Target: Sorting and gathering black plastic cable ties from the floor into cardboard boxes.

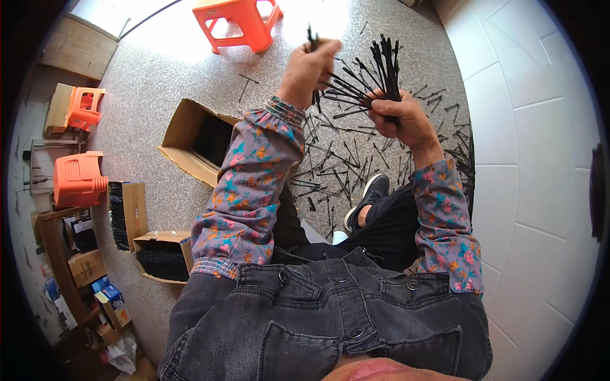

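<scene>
My right hand (405, 122) grips a fanned bundle of thin black sticks (389, 73). Their slim, slightly widened ends point up and to the left; small holes seem to show in some tips. To its left, my left hand (309, 71) is raised and closed around a few more black sticks (312, 39), which stick out above and below the fist. The fingertips there are a little blurred. Below both hands, many loose black sticks (346, 168) of the same sort lie scattered over the speckled floor (143, 76).
An open cardboard box (181, 152) with dark contents lies beside my left forearm. More boxes (166, 238) stand at the lower left. Orange plastic stools (238, 22) are at the top and left. A white tiled surface (518, 127) bounds the right. My shoe (375, 190) rests among the sticks.
</scene>
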The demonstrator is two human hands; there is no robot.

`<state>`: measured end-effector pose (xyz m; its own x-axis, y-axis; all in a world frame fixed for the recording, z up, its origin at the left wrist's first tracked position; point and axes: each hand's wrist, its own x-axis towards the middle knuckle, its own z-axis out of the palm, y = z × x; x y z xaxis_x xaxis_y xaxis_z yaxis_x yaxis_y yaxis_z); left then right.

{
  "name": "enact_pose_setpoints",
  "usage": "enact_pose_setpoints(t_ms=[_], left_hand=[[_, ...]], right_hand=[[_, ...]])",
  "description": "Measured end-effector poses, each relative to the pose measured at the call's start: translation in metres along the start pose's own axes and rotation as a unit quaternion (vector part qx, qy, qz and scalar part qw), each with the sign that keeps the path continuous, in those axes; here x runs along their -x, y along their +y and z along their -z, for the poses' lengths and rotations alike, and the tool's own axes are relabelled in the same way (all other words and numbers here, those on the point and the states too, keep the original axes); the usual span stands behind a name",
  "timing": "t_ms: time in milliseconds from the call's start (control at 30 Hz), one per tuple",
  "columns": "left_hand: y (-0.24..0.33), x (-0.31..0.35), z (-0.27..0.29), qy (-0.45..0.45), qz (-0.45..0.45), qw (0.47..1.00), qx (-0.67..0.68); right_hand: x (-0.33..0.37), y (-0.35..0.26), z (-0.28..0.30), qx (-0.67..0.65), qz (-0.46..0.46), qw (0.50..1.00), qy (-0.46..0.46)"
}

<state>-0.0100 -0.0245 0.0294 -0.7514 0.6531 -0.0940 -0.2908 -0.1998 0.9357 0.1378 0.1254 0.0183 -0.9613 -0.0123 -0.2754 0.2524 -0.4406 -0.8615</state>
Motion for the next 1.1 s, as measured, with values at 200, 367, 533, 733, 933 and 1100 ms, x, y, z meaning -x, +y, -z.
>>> enact_pose_setpoints(t_ms=[200, 367, 533, 733, 933, 1100], left_hand=[[0.005, 0.009, -0.008, -0.154, 0.105, 0.982, -0.015], [0.0, 0.006, -0.004, -0.23, 0.157, 0.957, 0.078], [-0.011, 0.002, -0.005, -0.209, 0.168, 0.96, 0.083], [-0.02, 0.004, -0.014, -0.169, 0.112, 0.976, 0.076], [-0.027, 0.003, -0.019, -0.139, 0.085, 0.978, 0.131], [-0.026, -0.001, -0.019, -0.088, 0.074, 0.986, 0.123]], right_hand=[[0.001, 0.003, 0.006, -0.055, -0.011, 0.996, -0.064], [-0.001, 0.005, 0.006, -0.065, -0.03, 0.995, -0.076], [-0.002, 0.006, 0.005, -0.063, -0.042, 0.994, -0.079], [-0.001, 0.008, 0.002, -0.071, -0.057, 0.992, -0.084], [-0.004, 0.009, 0.003, -0.074, -0.056, 0.992, -0.082], [-0.003, 0.005, 0.001, -0.076, -0.046, 0.994, -0.068]])
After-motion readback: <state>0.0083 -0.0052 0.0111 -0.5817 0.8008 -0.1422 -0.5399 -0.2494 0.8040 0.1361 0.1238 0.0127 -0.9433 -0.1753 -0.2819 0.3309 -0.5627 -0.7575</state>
